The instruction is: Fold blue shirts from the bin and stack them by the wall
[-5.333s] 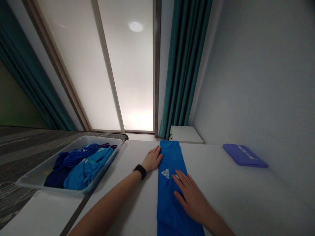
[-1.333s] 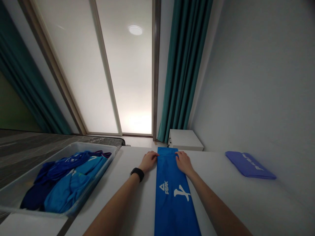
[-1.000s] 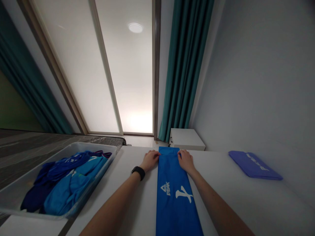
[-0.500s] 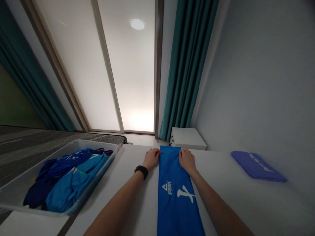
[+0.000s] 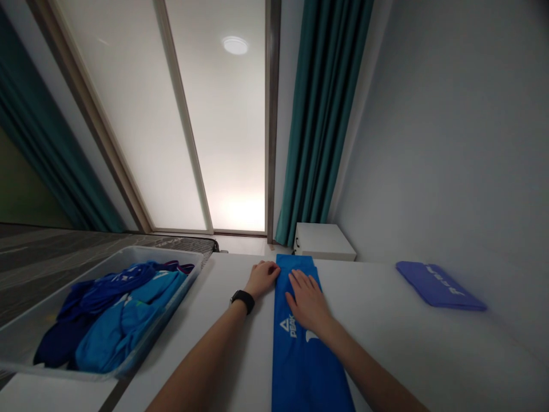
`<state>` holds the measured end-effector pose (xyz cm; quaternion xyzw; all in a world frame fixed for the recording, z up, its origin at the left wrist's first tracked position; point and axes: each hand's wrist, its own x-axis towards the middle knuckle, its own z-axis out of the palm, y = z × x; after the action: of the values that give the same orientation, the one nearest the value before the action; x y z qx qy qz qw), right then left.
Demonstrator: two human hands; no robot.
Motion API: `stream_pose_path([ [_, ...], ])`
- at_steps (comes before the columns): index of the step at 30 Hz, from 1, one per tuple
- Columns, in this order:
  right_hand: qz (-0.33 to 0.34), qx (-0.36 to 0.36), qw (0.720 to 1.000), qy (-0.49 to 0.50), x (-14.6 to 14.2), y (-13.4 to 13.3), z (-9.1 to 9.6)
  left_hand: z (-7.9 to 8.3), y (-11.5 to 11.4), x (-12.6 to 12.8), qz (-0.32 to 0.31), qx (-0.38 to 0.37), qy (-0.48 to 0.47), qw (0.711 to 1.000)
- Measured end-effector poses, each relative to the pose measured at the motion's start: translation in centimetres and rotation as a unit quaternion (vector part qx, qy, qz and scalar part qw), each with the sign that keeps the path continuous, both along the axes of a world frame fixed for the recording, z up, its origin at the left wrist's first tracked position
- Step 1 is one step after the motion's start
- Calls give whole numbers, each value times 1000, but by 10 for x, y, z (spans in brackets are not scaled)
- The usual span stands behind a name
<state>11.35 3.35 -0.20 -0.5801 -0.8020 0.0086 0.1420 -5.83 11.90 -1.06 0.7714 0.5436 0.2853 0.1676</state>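
A blue sports jersey (image 5: 306, 372) with white PEAK lettering lies folded into a long narrow strip, running from the near edge of the view toward the table's far side. At its far left edge, my left hand (image 5: 263, 276), with a black watch on the wrist, is closed with the fingertips pinching the cloth. My right hand (image 5: 306, 300) rests flat on top of the strip, fingers stretched out, partly covering the white print. Near the far end, the top layer's right edge sits slightly uneven.
A clear plastic bin (image 5: 160, 249) with several blue garments stands on the left. On the right, a folded purple garment (image 5: 441, 286) lies on the white table (image 5: 377, 326) near the wall. A white cabinet (image 5: 323, 240) is beyond the far edge.
My right hand has let go of the far right edge and moved left and nearer, flattening onto the jersey. My left hand stays at the left edge. The view has shifted slightly.
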Motion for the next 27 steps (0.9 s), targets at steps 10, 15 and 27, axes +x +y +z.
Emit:
stream_pose_path([
  [10, 105, -101, 989, 11, -23, -29, -8, -7, 7, 0, -5, 1, -18, 1000],
  [15, 101, -95, 990, 15, -21, -27, -5, -9, 8, -1, 3, 6, -54, 999],
  [27, 76, -67, 994, -27, -16, -9, -1, -5, 0, -2, -16, -30, -94, 995],
])
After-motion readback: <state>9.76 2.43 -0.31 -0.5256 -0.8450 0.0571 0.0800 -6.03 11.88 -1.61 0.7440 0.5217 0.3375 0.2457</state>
